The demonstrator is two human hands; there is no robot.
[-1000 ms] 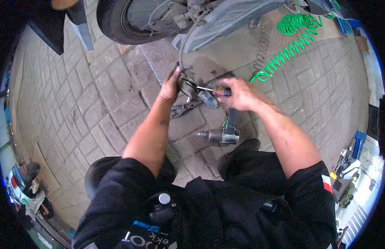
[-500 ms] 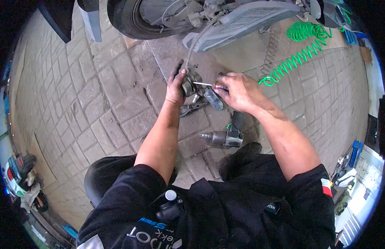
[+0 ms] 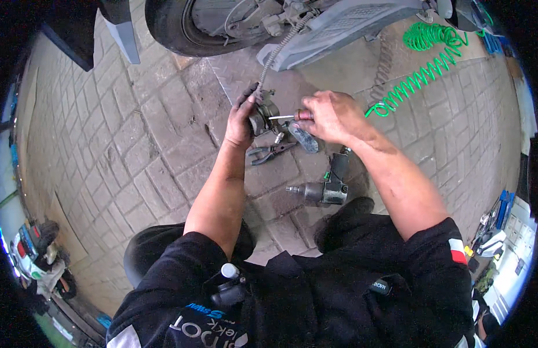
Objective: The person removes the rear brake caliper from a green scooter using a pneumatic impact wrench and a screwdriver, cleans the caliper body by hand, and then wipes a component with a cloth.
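Observation:
My left hand (image 3: 241,120) is wrapped round a greasy metal part (image 3: 263,110) with a ridged hose (image 3: 272,58) running up from it toward the wheel. My right hand (image 3: 334,119) grips a screwdriver with a reddish handle (image 3: 303,114), its blade reaching into that part; the exact contact is hidden. Just below lie black-handled pliers (image 3: 267,153) and a dusty blue-grey flattish piece (image 3: 306,140), with a small silver fitting (image 3: 279,138) under the part. Nearer my knees, an air impact wrench (image 3: 324,192) rests on the pavers.
A vehicle wheel (image 3: 182,35) and grey plastic panel (image 3: 332,35) stand ahead over a metal plate (image 3: 234,69). Coiled green air hose (image 3: 431,68) stretches at right. Dark angled panels (image 3: 121,35) are upper left, a scooter (image 3: 34,255) far left, tools (image 3: 489,238) far right.
My right hand has moved slightly upward with the screwdriver, its blade still at the part. My left hand keeps its hold. The whole view has shifted a little with my head.

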